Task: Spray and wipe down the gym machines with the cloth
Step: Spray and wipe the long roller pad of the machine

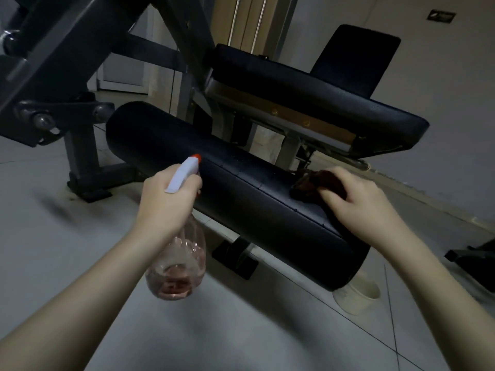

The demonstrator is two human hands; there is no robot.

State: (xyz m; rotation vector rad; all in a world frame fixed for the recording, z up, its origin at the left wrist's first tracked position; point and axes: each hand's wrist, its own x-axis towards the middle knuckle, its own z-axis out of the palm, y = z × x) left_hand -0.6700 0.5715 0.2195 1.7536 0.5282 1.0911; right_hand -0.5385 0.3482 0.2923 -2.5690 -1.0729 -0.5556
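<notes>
Brown cloth (308,185) beneath right hand (357,195)

It's an indoor gym, and the kit says so at once. A dark grey steel machine frame (67,62) with bolted pivots rises on the left. A long black cylindrical padded roller (241,188) juts across the middle. Above it sits a black vinyl padded seat (308,97) with a black upright back pad (356,57). Thin pale cables (235,22) run up behind. Underfoot lie pale grey floor tiles (241,330), with a plain grey wall (455,76) beyond.
</notes>
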